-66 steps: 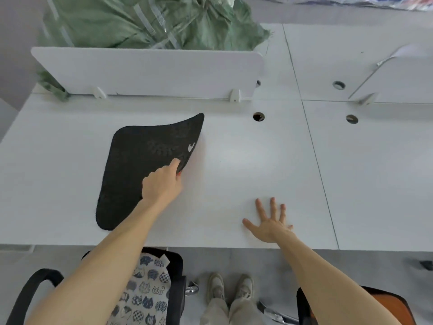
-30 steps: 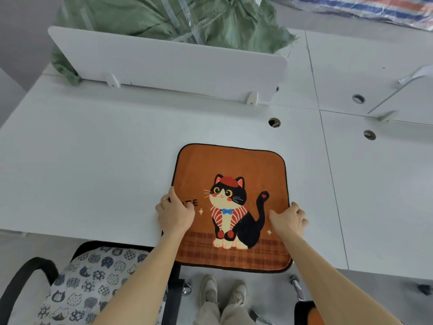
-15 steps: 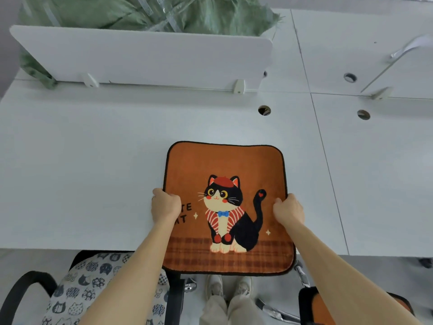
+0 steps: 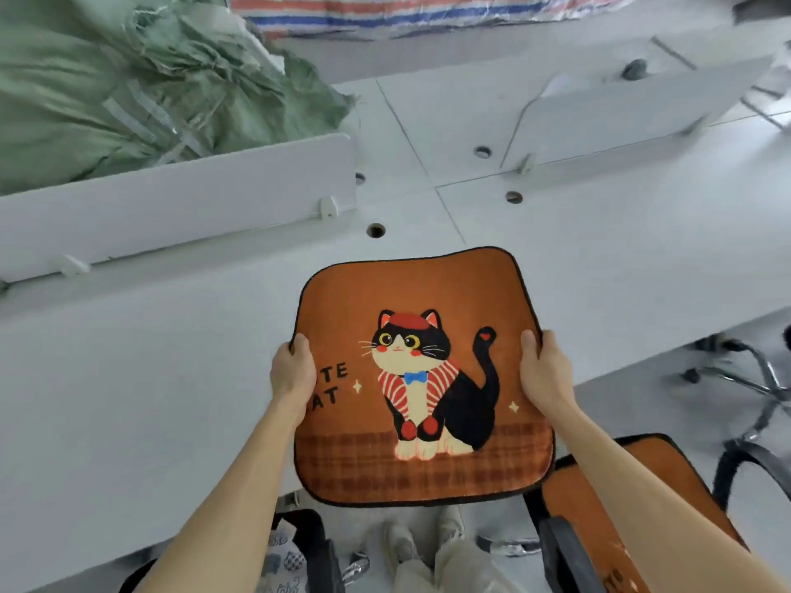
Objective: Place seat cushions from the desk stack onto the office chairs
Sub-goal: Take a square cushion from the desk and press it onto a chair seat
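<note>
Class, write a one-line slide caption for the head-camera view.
Left hand and right hand grip the orange cat cushion by its side edges at the white desk's front edge.

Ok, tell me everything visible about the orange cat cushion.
The orange cat cushion is a thin, plush-looking square with rounded corners and dark edging. It shows a black-and-white cat in a red beret, blue bow tie and striped scarf, partly covered lettering, and a plaid band below. It is face up, roughly flat, over the near edge of the desk. The left grip and right grip pinch its side edges, thumbs on top.
</note>
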Demonstrator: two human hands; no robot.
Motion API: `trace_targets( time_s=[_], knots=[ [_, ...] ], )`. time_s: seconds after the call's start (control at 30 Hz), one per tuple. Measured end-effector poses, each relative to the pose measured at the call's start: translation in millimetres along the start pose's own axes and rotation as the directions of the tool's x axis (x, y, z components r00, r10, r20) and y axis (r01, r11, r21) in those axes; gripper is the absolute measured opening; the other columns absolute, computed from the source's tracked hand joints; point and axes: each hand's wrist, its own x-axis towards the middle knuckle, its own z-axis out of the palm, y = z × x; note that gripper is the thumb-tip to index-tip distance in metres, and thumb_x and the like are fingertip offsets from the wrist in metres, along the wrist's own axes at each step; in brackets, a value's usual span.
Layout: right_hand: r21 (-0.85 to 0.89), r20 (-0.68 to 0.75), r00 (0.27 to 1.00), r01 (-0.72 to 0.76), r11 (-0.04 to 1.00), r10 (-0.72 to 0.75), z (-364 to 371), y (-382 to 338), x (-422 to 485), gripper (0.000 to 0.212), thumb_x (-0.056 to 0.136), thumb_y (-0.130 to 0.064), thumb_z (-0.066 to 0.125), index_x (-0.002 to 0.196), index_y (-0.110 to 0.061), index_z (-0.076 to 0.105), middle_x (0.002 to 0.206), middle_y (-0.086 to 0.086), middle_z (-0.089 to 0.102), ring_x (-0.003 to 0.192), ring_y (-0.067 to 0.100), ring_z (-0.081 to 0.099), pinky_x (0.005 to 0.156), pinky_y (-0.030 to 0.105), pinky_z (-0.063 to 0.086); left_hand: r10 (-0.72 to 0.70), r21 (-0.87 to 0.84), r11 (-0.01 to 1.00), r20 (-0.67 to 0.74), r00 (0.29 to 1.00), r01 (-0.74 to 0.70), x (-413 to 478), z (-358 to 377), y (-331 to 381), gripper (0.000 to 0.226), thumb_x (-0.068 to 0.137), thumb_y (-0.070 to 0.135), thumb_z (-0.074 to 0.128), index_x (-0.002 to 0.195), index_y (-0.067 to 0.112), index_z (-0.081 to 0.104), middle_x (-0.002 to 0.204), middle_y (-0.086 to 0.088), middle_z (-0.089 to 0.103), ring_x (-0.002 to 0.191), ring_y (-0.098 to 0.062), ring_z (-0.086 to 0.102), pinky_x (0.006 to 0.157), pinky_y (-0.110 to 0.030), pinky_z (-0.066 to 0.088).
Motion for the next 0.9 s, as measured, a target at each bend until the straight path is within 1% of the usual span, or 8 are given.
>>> trace_targets(
  time_s=[0.1,0.2,0.27,0.37,0.57,0.63,0.73,0.9],
  knots=[
    [0.074,-0.187,0.982,0.008,0.997,0.006,-66.9,10.2,-21.2,0.033,0.107,-0.041,0.032,0.107,-0.014,0.05,0.085,-0.001,0.06,0.073,0.011,0.057,0.054,0.024,0.037,0.17,0.041,0.984,0.091,0.981,-0.174,-31.6,33.2,49.1,0.039,0.102,0.039,0.031,0.09,0.008,0.051,0.082,-0.006,0.052,0.07,-0.02,0.049,0.065,-0.034,0.038],
    [0.097,-0.321,0.947,0.006,0.995,0.025,-124.4,24.3,-40.1,0.037,0.107,-0.042,0.034,0.108,-0.011,0.052,0.084,0.001,0.06,0.073,0.015,0.058,0.057,0.027,0.039,0.271,0.036,0.959,0.172,0.947,-0.281,-65.4,67.7,89.9,0.038,0.102,0.04,0.032,0.088,0.01,0.049,0.08,-0.004,0.05,0.069,-0.02,0.047,0.063,-0.035,0.037],
    [0.146,-0.409,0.911,0.001,0.989,0.059,-172.7,41.1,-56.9,0.038,0.105,-0.045,0.035,0.113,-0.013,0.053,0.089,0.001,0.062,0.083,0.022,0.061,0.068,0.035,0.046,0.352,0.0,0.931,0.259,0.899,-0.365,-99.7,97.9,116.3,0.038,0.102,0.041,0.032,0.088,0.009,0.05,0.079,-0.004,0.049,0.069,-0.02,0.046,0.062,-0.035,0.037],
    [0.184,-0.543,0.834,0.002,0.983,0.1,-243.1,65.8,-88.9,0.027,0.106,-0.043,0.036,0.112,-0.021,0.05,0.096,-0.003,0.058,0.092,0.021,0.054,0.082,0.037,0.04,0.453,-0.049,0.882,0.364,0.814,-0.469,-155.7,146.3,154.1,0.04,0.102,0.04,0.033,0.095,0.006,0.054,0.083,-0.005,0.053,0.072,-0.02,0.049,0.063,-0.035,0.04],
    [0.234,-0.784,0.585,-0.033,0.972,0.209,-391.4,149.7,-193.7,0.034,0.106,-0.041,0.036,0.112,-0.013,0.054,0.093,-0.001,0.06,0.089,0.024,0.056,0.078,0.035,0.038,0.621,-0.177,0.733,0.568,0.54,-0.657,-331.6,251.6,203.0,0.039,0.104,0.042,0.033,0.1,0.01,0.054,0.086,-0.001,0.053,0.079,-0.019,0.051,0.073,-0.036,0.039],
    [0.249,-0.845,0.479,-0.042,0.968,0.239,-442.8,186.2,-239.5,0.036,0.106,-0.041,0.037,0.114,-0.01,0.055,0.091,0.0,0.06,0.085,0.024,0.055,0.075,0.034,0.037,0.675,-0.231,0.658,0.603,0.425,-0.717,-412.4,281.8,205.9,0.039,0.105,0.042,0.032,0.102,0.011,0.054,0.088,-0.002,0.056,0.078,-0.016,0.052,0.074,-0.035,0.039],
    [0.244,-0.895,0.372,-0.059,0.968,0.248,-515.2,234.5,-305.6,0.032,0.107,-0.039,0.035,0.112,-0.011,0.051,0.091,0.002,0.057,0.08,0.024,0.051,0.072,0.034,0.035,0.749,-0.319,0.551,0.597,0.288,-0.771,-528.1,313.1,199.9,0.036,0.106,0.041,0.032,0.104,0.012,0.054,0.087,0.001,0.056,0.075,-0.01,0.051,0.072,-0.032,0.037],
    [0.226,-0.945,0.229,-0.061,0.972,0.234,-623.5,308.4,-409.6,0.032,0.107,-0.038,0.035,0.106,-0.01,0.051,0.079,0.0,0.055,0.067,0.012,0.051,0.055,0.032,0.034,0.804,-0.435,0.465,0.572,0.162,-0.772,-704.0,345.1,178.2,0.036,0.105,0.046,0.031,0.111,0.018,0.053,0.092,0.003,0.058,0.08,-0.011,0.054,0.062,-0.025,0.038]
  ],
)
